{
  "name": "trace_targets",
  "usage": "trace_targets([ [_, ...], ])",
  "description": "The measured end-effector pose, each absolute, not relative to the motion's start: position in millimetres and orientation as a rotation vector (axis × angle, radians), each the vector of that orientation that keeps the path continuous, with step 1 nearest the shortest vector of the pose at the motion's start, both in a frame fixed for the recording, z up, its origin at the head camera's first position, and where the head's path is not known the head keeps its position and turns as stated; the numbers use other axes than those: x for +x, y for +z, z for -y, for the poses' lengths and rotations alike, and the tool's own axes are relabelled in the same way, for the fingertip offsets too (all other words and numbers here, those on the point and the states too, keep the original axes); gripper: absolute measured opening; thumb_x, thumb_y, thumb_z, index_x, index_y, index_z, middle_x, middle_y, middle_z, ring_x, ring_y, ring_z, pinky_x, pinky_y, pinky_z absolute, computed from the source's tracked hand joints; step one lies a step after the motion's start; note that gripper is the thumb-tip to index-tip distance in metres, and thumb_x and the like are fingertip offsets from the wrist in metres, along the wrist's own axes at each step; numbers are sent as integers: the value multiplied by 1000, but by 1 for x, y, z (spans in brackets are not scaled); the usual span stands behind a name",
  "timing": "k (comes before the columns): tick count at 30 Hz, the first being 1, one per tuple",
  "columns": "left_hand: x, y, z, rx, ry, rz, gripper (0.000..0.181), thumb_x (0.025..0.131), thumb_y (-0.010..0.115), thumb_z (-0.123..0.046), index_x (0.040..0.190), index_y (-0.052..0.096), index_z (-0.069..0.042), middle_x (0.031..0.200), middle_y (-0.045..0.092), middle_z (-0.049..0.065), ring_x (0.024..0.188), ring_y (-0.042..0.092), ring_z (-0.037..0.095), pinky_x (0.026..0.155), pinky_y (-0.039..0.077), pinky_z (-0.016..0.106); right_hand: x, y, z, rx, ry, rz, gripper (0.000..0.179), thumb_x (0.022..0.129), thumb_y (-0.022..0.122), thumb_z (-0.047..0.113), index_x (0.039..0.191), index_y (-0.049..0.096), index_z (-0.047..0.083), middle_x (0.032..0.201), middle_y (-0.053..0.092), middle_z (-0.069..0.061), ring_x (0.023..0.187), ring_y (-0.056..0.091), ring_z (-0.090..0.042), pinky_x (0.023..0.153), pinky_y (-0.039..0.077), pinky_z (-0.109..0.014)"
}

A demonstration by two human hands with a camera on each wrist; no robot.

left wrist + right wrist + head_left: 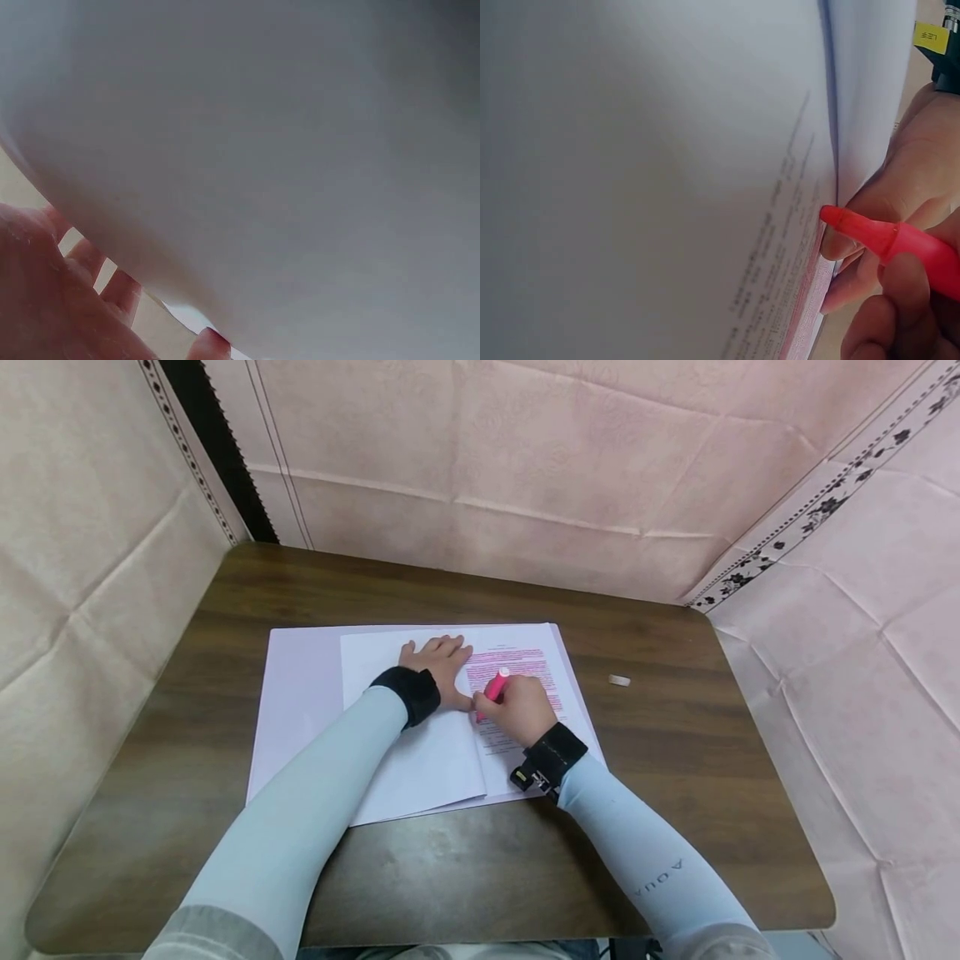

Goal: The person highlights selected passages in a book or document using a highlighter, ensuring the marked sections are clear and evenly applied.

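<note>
My right hand [523,710] grips a pink highlighter [497,683], whose tip [831,213] meets the printed page beside the fold in the right wrist view. Pink marking covers many text lines on the printed page [564,693]; the lower lines stay unmarked. Fingers spread, my left hand [444,670] rests on the blank white page [420,760] left of the text, its thumb beside the highlighter's tip. In the left wrist view, curved white paper [262,165] hides part of this hand.
A pale lavender folder or sheet [294,710] lies beneath the pages on the brown wooden table [675,793]. To their right sits a small white block [619,680]. Pink cloth walls [570,468] stand around the table's back and sides.
</note>
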State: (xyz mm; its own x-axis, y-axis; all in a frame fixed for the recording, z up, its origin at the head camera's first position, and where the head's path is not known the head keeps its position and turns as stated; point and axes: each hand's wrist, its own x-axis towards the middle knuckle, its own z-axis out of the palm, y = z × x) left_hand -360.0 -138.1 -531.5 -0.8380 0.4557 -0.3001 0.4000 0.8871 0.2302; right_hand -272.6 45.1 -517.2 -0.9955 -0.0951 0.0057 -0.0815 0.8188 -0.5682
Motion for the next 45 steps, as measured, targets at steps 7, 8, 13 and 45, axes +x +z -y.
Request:
trace_targets([
  [7, -360, -531, 138, 636, 233, -2702, 112, 89, 72, -75, 177, 23, -26, 185, 14, 3, 168, 12, 32, 130, 6, 72, -272, -519, -44, -161, -920, -2978, 38, 103, 78, 37, 75, 74, 12, 58, 59, -3, 53, 59, -24, 51, 41, -28],
  [8, -360, -531, 138, 637, 233, -2701, 112, 89, 72, -75, 177, 23, -26, 185, 14, 3, 169, 12, 32, 130, 6, 72, -272, -519, -44, -160, -918, -2980, 38, 103, 78, 37, 75, 74, 12, 58, 59, -3, 53, 59, -23, 51, 41, -28],
  [13, -360, -532, 137, 634, 232, -2704, 112, 90, 72, -75, 177, 23, -26, 185, 14, 3, 169, 12, 32, 130, 5, 71, -273, -520, -45, -158, -901, -2998, 38, 103, 77, 37, 76, 74, 11, 58, 58, -4, 53, 59, -24, 51, 42, -28],
  [45, -358, -530, 135, 631, 225, -2715, 114, 88, 73, -77, 177, 25, -25, 184, 16, 4, 167, 16, 34, 130, 7, 72, -274, -516, -57, -63, -849, -3017, 31, 102, 79, 34, 84, 76, 10, 60, 61, -4, 57, 61, -24, 53, 46, -28],
])
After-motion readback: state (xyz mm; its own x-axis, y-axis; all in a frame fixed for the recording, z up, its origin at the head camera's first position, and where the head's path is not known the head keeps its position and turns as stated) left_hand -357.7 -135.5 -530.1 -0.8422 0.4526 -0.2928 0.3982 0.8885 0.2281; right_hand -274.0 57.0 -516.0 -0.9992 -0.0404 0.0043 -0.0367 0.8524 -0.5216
